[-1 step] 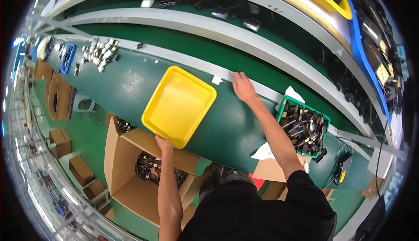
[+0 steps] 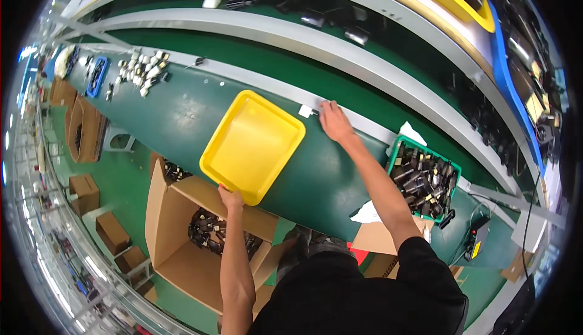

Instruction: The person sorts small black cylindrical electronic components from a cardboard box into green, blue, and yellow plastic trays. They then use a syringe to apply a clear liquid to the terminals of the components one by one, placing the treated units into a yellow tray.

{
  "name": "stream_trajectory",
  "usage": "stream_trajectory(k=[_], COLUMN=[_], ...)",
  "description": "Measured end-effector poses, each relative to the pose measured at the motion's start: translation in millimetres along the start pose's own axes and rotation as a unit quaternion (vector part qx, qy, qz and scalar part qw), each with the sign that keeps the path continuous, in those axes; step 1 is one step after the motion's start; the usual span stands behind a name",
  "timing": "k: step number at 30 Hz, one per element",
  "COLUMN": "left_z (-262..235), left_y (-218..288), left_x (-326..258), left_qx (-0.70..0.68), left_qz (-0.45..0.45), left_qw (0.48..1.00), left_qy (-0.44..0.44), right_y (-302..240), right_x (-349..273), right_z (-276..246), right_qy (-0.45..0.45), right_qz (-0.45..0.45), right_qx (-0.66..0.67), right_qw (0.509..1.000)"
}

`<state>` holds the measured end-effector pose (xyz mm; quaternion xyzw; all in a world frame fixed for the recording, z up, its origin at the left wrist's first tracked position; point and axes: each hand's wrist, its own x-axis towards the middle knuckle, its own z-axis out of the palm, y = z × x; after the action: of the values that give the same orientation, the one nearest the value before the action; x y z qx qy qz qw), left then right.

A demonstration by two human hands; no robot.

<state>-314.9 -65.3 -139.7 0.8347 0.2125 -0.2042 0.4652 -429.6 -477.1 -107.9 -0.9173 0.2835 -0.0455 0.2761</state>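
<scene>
The near edge of a shallow yellow plastic tray [image 2: 254, 144] is gripped by my left hand [image 2: 231, 199]. The tray has nothing in it and rests on, or just over, the green workbench [image 2: 182, 101]; I cannot tell which. My right hand [image 2: 335, 122] reaches to the bench's far edge, by the grey metal rail [image 2: 276, 79]. Its fingers are bent and slightly apart, with nothing visible in them. Just left of these fingertips lies a small white plug-like piece [image 2: 305, 111] with a dark end.
At right, a green basket [image 2: 457, 180] holds many black adapter-like pieces. White and black pieces [image 2: 144, 71] lie scattered at far left, beside a blue tray [image 2: 97, 77]. A large cardboard box [image 2: 176, 238] with black parts stands below the bench. A cabled device [image 2: 478, 238] sits far right.
My right hand has shifted slightly left, closer to the small white piece. My left hand keeps its hold on the tray. The whole view has shifted a little.
</scene>
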Motion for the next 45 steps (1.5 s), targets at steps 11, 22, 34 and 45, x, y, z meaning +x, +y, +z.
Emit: stream_trajectory(k=[11, 22, 34, 45], left_z=[19.0, 26.5, 24.0, -0.3], left_y=[17.2, 18.5, 64.3, 1.0], left_x=[-61.6, -107.4, -61.2, -75.5], left_qx=[0.07, 0.124, 0.301, 0.32], left_qz=[-0.024, 0.012, 0.17, 0.373], left_qw=[0.996, 0.992, 0.929, 0.87], left_qy=[0.051, 0.014, -0.135, -0.046], right_y=[-80.4, -312.7, -30.0, -40.0], right_x=[69.7, 133.5, -164.1, -305.5], right_z=[23.7, 16.0, -17.3, 65.7], right_qy=[0.022, -0.011, -0.053, -0.033], right_qz=[-0.025, -0.306, 0.228, 0.348], right_qx=[0.063, 0.134, 0.021, 0.364], right_qw=[0.997, 0.942, 0.972, 0.863])
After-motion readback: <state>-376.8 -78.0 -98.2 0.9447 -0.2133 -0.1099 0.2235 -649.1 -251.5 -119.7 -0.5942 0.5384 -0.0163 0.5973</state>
